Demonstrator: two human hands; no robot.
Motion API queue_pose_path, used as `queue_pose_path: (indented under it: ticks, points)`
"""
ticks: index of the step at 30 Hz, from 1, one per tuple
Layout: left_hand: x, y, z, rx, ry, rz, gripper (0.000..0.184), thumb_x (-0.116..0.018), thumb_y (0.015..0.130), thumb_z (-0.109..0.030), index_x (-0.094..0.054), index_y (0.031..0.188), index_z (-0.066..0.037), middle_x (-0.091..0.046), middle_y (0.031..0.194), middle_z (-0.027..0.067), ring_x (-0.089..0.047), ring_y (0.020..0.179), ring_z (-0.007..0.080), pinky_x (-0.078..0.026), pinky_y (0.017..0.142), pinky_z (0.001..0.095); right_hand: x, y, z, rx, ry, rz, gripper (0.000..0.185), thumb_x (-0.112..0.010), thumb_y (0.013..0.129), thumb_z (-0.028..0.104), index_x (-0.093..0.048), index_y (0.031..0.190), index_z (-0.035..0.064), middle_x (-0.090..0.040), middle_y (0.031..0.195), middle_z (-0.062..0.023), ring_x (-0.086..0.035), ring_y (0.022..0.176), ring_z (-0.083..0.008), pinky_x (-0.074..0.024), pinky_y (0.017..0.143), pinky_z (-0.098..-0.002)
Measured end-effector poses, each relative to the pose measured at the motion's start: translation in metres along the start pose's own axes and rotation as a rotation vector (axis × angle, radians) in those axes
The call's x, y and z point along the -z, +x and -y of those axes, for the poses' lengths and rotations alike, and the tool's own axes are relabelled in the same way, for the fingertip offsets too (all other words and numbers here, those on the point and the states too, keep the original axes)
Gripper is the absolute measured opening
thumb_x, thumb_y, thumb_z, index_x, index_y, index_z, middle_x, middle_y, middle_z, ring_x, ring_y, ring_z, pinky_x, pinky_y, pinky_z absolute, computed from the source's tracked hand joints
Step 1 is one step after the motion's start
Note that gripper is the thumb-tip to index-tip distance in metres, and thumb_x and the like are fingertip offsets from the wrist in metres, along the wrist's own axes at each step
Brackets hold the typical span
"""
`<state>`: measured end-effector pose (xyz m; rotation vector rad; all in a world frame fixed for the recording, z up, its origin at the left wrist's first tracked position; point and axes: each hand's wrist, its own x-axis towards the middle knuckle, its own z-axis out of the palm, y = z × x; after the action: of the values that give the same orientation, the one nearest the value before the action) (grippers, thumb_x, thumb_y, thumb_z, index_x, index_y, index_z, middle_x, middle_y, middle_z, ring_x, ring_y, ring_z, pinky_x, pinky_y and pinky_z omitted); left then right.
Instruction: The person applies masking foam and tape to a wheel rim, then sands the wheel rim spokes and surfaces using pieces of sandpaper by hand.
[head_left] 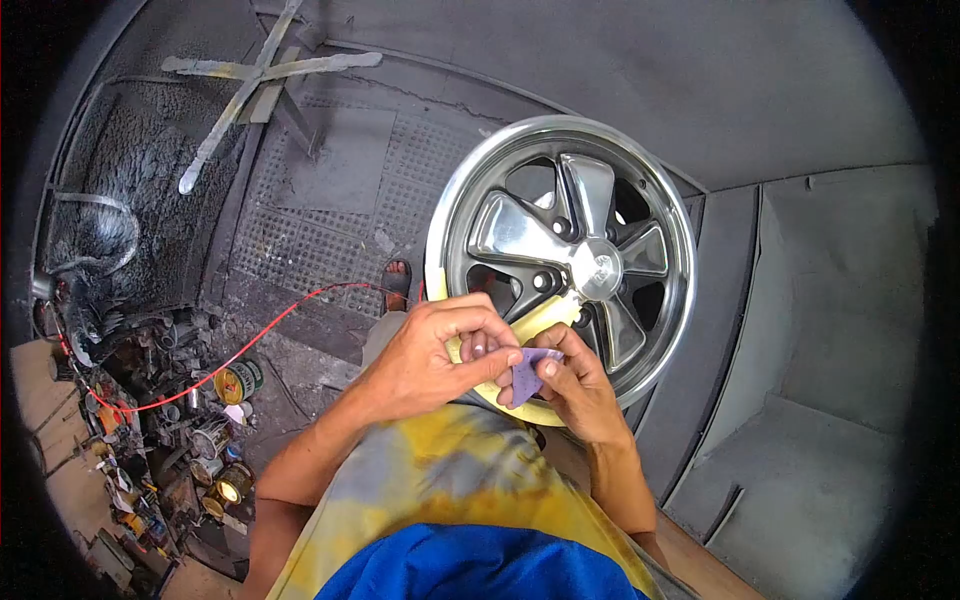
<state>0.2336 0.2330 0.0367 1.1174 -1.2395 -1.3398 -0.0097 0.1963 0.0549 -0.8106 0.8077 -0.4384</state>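
A small folded piece of purple sandpaper (526,380) with dark dots is between my hands. My right hand (582,390) grips its right edge between thumb and fingers. At its upper left, the thumb and fingers of my left hand (450,350) pinch the other edge. Just beyond my hands is a polished metal car wheel (597,270) with broad spokes and a shiny rim. Yellow masking tape (545,318) covers one spoke and runs along the near-left part of the rim. My hands hide some of the taped area.
A metal cross-shaped stand (262,74) is at the upper left. A red hose (262,340) crosses the floor on the left. Several paint cans (238,381) and clutter lie at the lower left. A grey wall panel (830,320) rises on the right. My sandaled foot (397,280) shows left of the wheel.
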Motion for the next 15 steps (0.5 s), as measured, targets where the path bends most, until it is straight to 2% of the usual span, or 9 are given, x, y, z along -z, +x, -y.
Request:
queue_pose_path:
  ticks: [3,6,8,12,14,15]
  points:
    - [0.002,0.010,-0.006,-0.040,0.018,0.051,0.010,-0.086,0.097,-0.007,-0.082,0.104,-0.001,-0.075,0.095,0.0050,-0.067,0.079,0.0136,-0.051,0.069,0.0303,0.003,-0.004,0.006,0.020,-0.046,-0.031,0.016,-0.064,0.117,0.015,-0.056,0.122,0.0018,-0.075,0.120,-0.0141,-0.080,0.104,-0.0222,-0.0621,0.095,-0.0346]
    - [-0.005,0.015,-0.004,-0.040,0.045,0.053,0.010,-0.087,0.097,-0.007,-0.083,0.103,0.000,-0.075,0.092,0.0062,-0.067,0.078,0.0144,-0.052,0.069,0.0307,0.002,-0.007,0.009,0.131,-0.164,-0.084,0.013,-0.069,0.114,0.008,-0.059,0.120,0.0022,-0.075,0.118,-0.0123,-0.078,0.101,-0.0182,-0.0611,0.094,-0.0334]
    - [-0.015,0.013,-0.004,-0.057,0.144,-0.107,0.010,-0.087,0.096,-0.006,-0.083,0.102,0.001,-0.075,0.089,0.0081,-0.069,0.078,0.0161,-0.054,0.071,0.0322,-0.001,-0.007,0.006,0.274,-0.453,-0.242,0.019,-0.073,0.109,0.000,-0.060,0.122,0.0029,-0.074,0.112,-0.0088,-0.075,0.100,-0.0140,-0.0595,0.092,-0.0311]
    - [-0.027,0.010,-0.009,-0.065,0.243,-0.205,0.009,-0.087,0.095,-0.005,-0.084,0.101,0.001,-0.075,0.088,0.0095,-0.071,0.079,0.0178,-0.057,0.073,0.0338,-0.006,-0.004,-0.002,0.285,-0.454,-0.325,0.031,-0.080,0.103,-0.003,-0.059,0.125,0.0035,-0.071,0.110,-0.0051,-0.071,0.102,-0.0113,-0.0578,0.091,-0.0289]
    - [-0.025,0.012,-0.013,-0.083,0.310,-0.212,0.009,-0.087,0.095,-0.004,-0.083,0.101,0.001,-0.076,0.090,0.0093,-0.072,0.080,0.0184,-0.057,0.074,0.0343,-0.007,0.000,-0.003,0.393,-0.411,-0.362,0.046,-0.086,0.095,-0.007,-0.059,0.131,0.0036,-0.068,0.113,-0.0033,-0.069,0.106,-0.0117,-0.0578,0.093,-0.0289]
    - [-0.022,0.013,-0.013,-0.083,0.313,-0.216,0.009,-0.087,0.095,-0.004,-0.083,0.101,0.001,-0.076,0.090,0.0093,-0.072,0.080,0.0184,-0.057,0.074,0.0343,-0.007,0.002,0.002,0.395,-0.410,-0.357,0.046,-0.086,0.095,-0.007,-0.059,0.131,0.0036,-0.068,0.113,-0.0033,-0.069,0.106,-0.0117,-0.0578,0.093,-0.0289]
